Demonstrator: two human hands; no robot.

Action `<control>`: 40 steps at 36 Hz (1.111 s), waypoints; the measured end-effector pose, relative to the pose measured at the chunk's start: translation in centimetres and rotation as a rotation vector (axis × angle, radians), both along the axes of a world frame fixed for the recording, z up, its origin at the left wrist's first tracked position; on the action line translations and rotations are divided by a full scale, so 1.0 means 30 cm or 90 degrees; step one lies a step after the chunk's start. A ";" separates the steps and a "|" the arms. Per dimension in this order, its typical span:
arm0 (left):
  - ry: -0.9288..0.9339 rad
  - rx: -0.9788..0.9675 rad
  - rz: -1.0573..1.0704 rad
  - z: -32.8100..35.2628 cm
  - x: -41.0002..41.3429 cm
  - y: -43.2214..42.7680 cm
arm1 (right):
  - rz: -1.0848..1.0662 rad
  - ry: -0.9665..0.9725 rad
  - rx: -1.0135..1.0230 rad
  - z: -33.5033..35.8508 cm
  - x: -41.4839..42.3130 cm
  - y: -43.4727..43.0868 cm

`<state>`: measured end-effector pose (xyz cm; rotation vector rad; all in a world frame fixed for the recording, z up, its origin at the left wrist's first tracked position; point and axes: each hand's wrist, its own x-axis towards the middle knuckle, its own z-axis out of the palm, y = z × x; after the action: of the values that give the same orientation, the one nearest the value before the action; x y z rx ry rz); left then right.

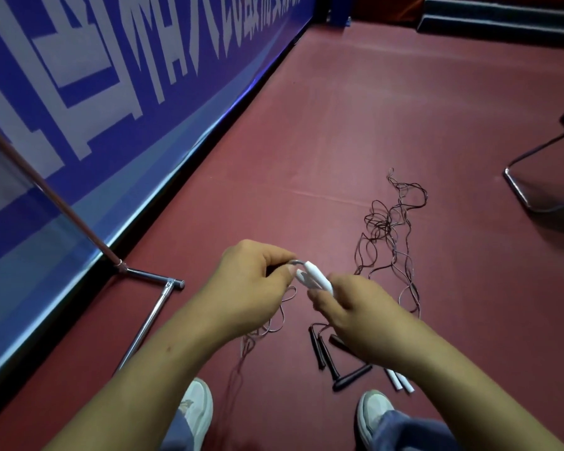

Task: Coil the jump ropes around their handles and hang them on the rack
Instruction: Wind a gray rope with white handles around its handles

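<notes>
2 hands close together above the red floor (355, 109). Right hand (355, 310) curled round a white handle (318, 277), gripping it; left hand (251, 284) pinching the thin cord (296, 262) right at that handle's tip. Just under the right wrist, black handles (319, 351) and 2 more white ones (401, 383) loose on the floor (partly hidden by the forearm). Beyond the right hand, a dark tangle of cords (386, 227). Left of the left hand, the chrome rack foot (150, 277).
</notes>
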<state>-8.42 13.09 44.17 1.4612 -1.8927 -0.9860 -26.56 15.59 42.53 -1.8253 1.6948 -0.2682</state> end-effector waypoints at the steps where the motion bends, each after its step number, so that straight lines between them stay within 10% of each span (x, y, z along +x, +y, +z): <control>1: -0.037 0.013 -0.008 -0.003 -0.003 0.002 | -0.005 0.050 -0.026 -0.003 -0.002 -0.001; 5: -0.154 0.071 0.007 -0.012 -0.021 0.007 | -0.043 0.166 -0.083 0.002 0.007 0.002; 11: 0.056 0.148 0.035 0.013 -0.039 0.036 | -0.138 0.131 -0.150 0.014 -0.037 -0.047; 18: 0.018 -0.038 0.028 -0.007 -0.052 0.060 | -0.135 -0.311 -0.050 0.027 -0.019 -0.018; 24: 0.071 -0.109 0.018 -0.018 -0.071 0.093 | -0.140 -0.441 -0.104 0.041 0.024 0.013; 32: 0.643 0.365 0.050 0.038 -0.095 0.103 | -0.190 -0.553 -0.114 0.063 0.048 0.020; 40: 0.668 0.483 -0.022 0.028 -0.093 0.091 | -0.172 -0.570 -0.153 0.081 0.045 0.009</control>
<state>-11.20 15.83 45.01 0.8737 -0.7888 -2.0869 -25.23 15.85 44.95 -1.2839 1.2617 -1.2376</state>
